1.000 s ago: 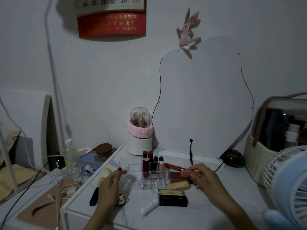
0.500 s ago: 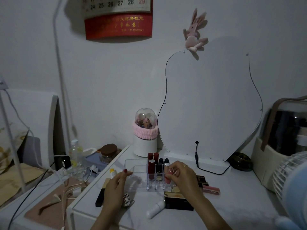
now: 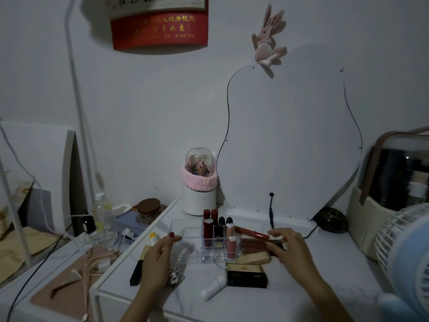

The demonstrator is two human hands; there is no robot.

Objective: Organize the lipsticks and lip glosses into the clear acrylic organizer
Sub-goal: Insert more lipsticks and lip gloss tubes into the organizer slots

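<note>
your nearest loose pieces lie in front of the clear acrylic organizer (image 3: 185, 231): a white cylindrical tube (image 3: 213, 291) and a black rectangular box with gold trim (image 3: 246, 275), both on the white tabletop (image 3: 325, 275). your left hand (image 3: 157, 259) rests just left of the organizer, fingers loosely curled near its wall; you cannot tell whether it actually grips it. your right hand (image 3: 290, 248), just right of the organizer, is pinched on a small dark lipstick (image 3: 277, 243) amid a pile of brown-red lip gloss tubes (image 3: 253, 243).

the risk is on that side: lifting the piece out of the pile could roll the round tubes toward the organizer or off the pile, and a wrist swing toward the organizer could tip the tall upright sticks, since the light acrylic may slide if the left hand is not bracing it.

inside the organizer, the right-hand cells hold upright dark red lipsticks (image 3: 208, 225), black-capped sticks (image 3: 221, 225) and a pink lip gloss (image 3: 231, 246); its wide left tray looks empty.

behind the organizer stands a white cylindrical holder with a clear dome and pink band (image 3: 199, 184).
</note>
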